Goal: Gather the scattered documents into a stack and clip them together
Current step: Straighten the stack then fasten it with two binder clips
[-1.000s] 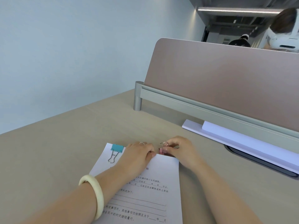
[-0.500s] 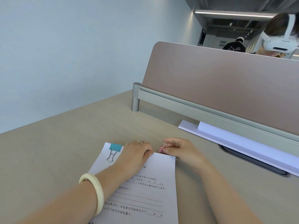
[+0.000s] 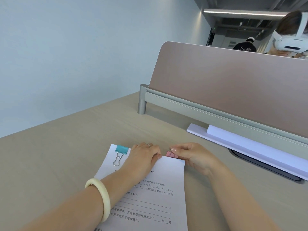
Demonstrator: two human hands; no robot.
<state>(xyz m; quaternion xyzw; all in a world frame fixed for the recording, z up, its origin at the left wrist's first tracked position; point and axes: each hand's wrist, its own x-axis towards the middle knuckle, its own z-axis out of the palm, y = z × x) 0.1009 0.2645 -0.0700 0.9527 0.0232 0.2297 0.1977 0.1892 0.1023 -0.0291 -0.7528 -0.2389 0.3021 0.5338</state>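
So the stack of white printed documents [image 3: 155,194] is laid flat on the light beige wooden desk [image 3: 66,164], and everything else can be placed off that stack. A small turquoise metal binder clip [image 3: 122,149] is clamped on the stack's top left corner, with its silver wire handle folded down flat onto the page. The left hand [image 3: 143,158] is pressed palm-down on the upper part of the stack, fingers curled at the top edge; nothing is gripped in it, the paper is just being held down. A thin ring is worn on one finger and a chunky cream bangle [image 3: 100,197] on that wrist.

At the stack's top right corner, a small pink metal binder clip [image 3: 172,154] is pinched between the thumb and fingers of the right hand [image 3: 193,157], right at the paper's top edge. Whether the clip is actually biting on the sheets yet can't be told from here, the fingers are in the way.

Beyond the stack and off to its right, a white flat tray with more blank paper [image 3: 241,145] is parked under the dusty-pink desk divider panel [image 3: 233,84]. Behind that divider, another person wearing a white headset [image 3: 290,42] can be seen.
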